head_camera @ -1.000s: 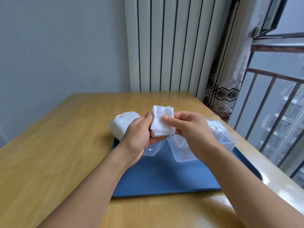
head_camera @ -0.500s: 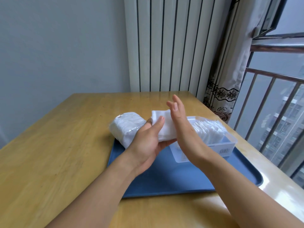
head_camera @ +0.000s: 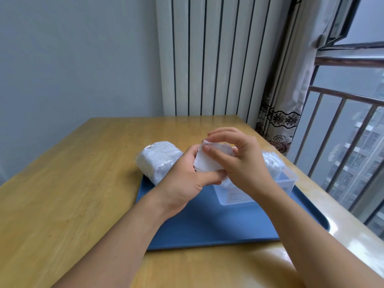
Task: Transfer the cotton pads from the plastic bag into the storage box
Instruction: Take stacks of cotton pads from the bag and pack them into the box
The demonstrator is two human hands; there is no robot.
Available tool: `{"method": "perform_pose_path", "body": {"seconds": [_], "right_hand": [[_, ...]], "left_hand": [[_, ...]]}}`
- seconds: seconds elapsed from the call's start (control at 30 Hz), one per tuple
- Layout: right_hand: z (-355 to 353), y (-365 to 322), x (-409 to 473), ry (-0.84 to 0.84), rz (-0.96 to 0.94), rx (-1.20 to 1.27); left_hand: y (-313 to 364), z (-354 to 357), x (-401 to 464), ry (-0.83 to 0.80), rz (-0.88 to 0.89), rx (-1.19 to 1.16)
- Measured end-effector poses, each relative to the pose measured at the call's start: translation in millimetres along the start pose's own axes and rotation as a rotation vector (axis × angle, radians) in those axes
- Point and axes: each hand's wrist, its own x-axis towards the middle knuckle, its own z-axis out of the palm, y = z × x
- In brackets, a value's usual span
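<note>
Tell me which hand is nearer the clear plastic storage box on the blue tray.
Right. The right hand hovers directly over the clear plastic storage box; the left hand sits beside it, toward the bag.

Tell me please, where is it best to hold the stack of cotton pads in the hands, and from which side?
Probably by its two flat faces, squeezed across the thickness. The stack of cotton pads stands on edge between the left hand and right hand, so come from left and right; loose thin pads would likely splay if gripped by the edges alone.
</note>
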Motion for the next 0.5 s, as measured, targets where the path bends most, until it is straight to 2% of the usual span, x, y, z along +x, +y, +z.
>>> {"method": "perform_pose_path", "body": {"seconds": [0.1, 0.2, 0.4, 0.5], "right_hand": [[0, 1, 1, 0.025, -0.006, 0.032], [-2, -2, 3, 0.068, -0.023, 0.091], [-6, -6, 2, 0.066, 0.161, 0.309], [-8, -5, 2, 0.076, 0.231, 0.405]], "left_hand": [[1, -7, 1, -0.038, 0.034, 0.089], [4, -13, 2, -0.111, 0.040, -0.006], [7, -17, 3, -0.152, -0.048, -0.211], [7, -15, 4, -0.146, -0.063, -0.228]]}}
